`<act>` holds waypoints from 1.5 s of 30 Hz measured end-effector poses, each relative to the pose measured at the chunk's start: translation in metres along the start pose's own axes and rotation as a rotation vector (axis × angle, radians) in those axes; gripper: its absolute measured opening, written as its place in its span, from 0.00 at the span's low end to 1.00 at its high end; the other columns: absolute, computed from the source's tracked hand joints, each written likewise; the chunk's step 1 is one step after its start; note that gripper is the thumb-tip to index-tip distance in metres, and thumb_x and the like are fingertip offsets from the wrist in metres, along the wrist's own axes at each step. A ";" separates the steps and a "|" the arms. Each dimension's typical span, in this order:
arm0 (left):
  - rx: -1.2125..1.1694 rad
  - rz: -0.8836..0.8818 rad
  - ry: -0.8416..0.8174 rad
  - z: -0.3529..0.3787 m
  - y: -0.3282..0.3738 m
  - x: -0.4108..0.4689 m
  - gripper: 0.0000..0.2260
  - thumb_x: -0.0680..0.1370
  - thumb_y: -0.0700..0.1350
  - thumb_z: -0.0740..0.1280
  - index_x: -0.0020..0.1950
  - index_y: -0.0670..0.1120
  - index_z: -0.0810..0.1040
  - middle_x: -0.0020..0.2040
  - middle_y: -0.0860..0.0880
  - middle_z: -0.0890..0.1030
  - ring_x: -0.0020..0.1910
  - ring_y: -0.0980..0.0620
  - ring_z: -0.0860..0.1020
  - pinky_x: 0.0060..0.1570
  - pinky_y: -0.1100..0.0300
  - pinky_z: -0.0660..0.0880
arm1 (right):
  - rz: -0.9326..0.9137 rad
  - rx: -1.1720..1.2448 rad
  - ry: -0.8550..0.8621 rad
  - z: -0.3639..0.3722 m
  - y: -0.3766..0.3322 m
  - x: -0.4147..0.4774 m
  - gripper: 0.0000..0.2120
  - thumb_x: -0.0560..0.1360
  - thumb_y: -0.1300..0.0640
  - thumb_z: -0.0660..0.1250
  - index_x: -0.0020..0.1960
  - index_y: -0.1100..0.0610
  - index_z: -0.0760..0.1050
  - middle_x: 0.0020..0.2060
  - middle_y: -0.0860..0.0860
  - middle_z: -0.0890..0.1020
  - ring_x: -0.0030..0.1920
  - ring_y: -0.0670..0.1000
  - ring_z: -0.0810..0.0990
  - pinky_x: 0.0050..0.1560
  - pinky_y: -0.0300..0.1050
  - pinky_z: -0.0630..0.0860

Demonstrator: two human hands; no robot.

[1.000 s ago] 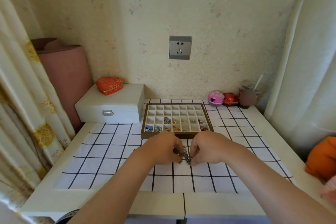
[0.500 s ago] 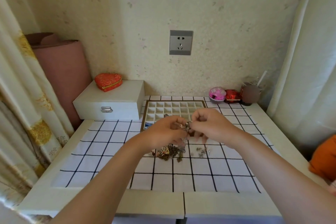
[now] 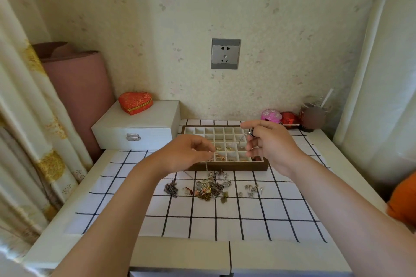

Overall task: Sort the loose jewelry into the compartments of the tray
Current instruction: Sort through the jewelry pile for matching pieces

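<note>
Hands hover over the tray (image 3: 227, 167) at the far side of the checked cloth (image 3: 202, 220). The right hand (image 3: 272, 146) pinches a small dark pendant (image 3: 251, 134) with a thin chain (image 3: 241, 140) trailing down, and the left hand (image 3: 186, 153) has its fingertips pinched together, seemingly on the chain's other end. Loose jewelry (image 3: 211, 186) lies heaped on the cloth just in front of the tray.
</note>
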State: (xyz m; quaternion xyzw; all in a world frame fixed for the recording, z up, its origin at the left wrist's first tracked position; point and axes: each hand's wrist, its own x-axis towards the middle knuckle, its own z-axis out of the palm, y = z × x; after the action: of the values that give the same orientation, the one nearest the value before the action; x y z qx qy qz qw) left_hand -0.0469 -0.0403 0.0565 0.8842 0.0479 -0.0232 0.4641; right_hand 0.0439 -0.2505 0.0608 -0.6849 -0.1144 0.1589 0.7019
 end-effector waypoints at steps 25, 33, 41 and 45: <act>-0.096 0.003 -0.038 0.007 0.007 0.008 0.09 0.80 0.50 0.67 0.46 0.46 0.80 0.34 0.51 0.79 0.34 0.57 0.78 0.50 0.60 0.73 | -0.138 0.047 -0.139 0.015 -0.012 0.013 0.13 0.77 0.74 0.63 0.50 0.60 0.82 0.35 0.57 0.82 0.38 0.54 0.81 0.46 0.47 0.81; 0.115 -0.159 0.119 -0.046 -0.014 -0.001 0.12 0.79 0.53 0.68 0.41 0.47 0.82 0.31 0.51 0.76 0.33 0.55 0.73 0.48 0.57 0.72 | -0.161 -0.368 0.048 -0.008 0.004 0.029 0.12 0.78 0.68 0.68 0.52 0.54 0.84 0.41 0.54 0.85 0.37 0.48 0.84 0.41 0.39 0.82; -0.218 -0.021 0.275 -0.065 -0.005 0.011 0.09 0.80 0.47 0.67 0.53 0.42 0.82 0.34 0.51 0.74 0.30 0.55 0.74 0.59 0.46 0.79 | -0.252 -1.010 -0.095 0.011 0.031 0.038 0.08 0.79 0.53 0.70 0.55 0.51 0.85 0.54 0.45 0.85 0.53 0.46 0.82 0.58 0.46 0.77; -0.442 0.052 0.268 -0.067 0.002 0.019 0.06 0.82 0.44 0.65 0.51 0.43 0.81 0.38 0.50 0.76 0.29 0.54 0.73 0.58 0.43 0.79 | -0.242 -1.014 -0.180 0.044 0.035 0.045 0.08 0.78 0.52 0.70 0.55 0.51 0.84 0.58 0.47 0.84 0.54 0.44 0.79 0.59 0.45 0.75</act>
State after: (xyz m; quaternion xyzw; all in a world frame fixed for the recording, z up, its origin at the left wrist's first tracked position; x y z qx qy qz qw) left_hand -0.0276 0.0145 0.0944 0.7575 0.0901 0.1172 0.6359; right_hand 0.0670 -0.1924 0.0246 -0.9039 -0.3147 0.0597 0.2833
